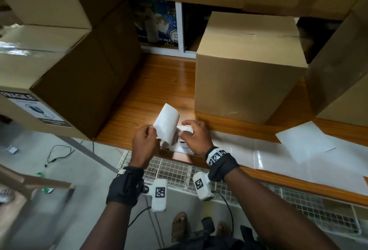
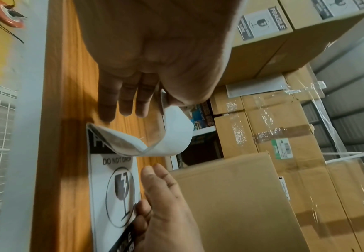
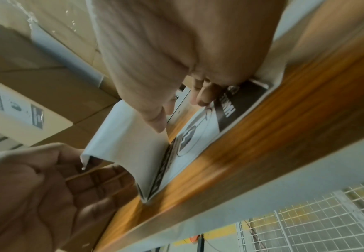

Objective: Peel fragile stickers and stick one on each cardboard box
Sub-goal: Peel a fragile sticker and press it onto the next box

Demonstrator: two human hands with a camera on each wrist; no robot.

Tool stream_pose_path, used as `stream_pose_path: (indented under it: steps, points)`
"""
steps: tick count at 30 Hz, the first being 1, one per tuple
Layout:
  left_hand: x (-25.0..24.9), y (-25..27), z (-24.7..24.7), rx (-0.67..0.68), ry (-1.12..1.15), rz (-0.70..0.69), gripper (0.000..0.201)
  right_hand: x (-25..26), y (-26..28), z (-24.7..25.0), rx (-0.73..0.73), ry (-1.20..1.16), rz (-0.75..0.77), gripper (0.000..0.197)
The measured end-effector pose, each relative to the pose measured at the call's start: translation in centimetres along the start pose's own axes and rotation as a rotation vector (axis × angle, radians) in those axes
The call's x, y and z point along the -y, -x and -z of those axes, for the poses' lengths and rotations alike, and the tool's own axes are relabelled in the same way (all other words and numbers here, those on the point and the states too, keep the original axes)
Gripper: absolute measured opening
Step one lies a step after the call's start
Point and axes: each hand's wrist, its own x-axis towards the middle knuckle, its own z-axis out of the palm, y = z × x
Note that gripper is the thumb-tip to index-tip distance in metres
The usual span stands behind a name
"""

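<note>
At the lower centre of the head view, a sticker (image 1: 166,125) is being peeled at the near edge of the worktop (image 1: 155,90). Its white curl is pinched by the left hand (image 1: 144,144), while the right hand (image 1: 196,138) is curled over the sheet's other end. A plain box (image 1: 247,82) is seen at the centre right, and a labelled box (image 1: 59,82) at the left.

In the left wrist view, at mid-frame, the lifted white layer (image 2: 170,136) is gripped between thumb and forefinger; the other fingers (image 2: 122,98) are held straight. Below it the printed face (image 2: 116,184) lies flat on the wood, with the right hand (image 2: 166,204) at its edge.

In the right wrist view, at the upper centre, the sheet's dark end is pressed down by the right fingers (image 3: 204,95); a thumb touches the curl (image 3: 129,136). Whether the curl is backing or label cannot be told.

The peeling step is judged to be in hand. Next, a steady pull is called for until the layers part, then the label must be carried to the plain box and smoothed on.
</note>
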Motion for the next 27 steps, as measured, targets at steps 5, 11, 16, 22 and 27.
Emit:
stream_pose_path:
  steps: [5, 11, 16, 22, 27]
  points:
    - [0.0, -0.8, 2.1, -0.086, 0.033, -0.002, 0.018, -0.1, 0.2, -1.7, -0.001, 0.387, 0.024, 0.051]
    - [-0.1, -2.1, 4.8, -0.191, -0.076, -0.047, 0.029, 0.5, 0.2, -3.1, -0.037, 0.619, -0.019, 0.061]
    - [0.9, -3.7, 7.1, -0.293, -0.321, -0.069, 0.03, 0.7, 0.0, -3.3, -0.032, 0.662, -0.039, 0.063]
    - [2.3, -4.7, 8.0, -0.312, -0.549, 0.009, 0.035, 0.9, -0.1, -3.6, -0.032, 0.694, -0.045, 0.063]
    - [2.3, -4.7, 6.6, -0.353, -0.802, -0.106, 0.026, 0.7, 0.0, -3.7, -0.049, 0.708, -0.027, 0.063]
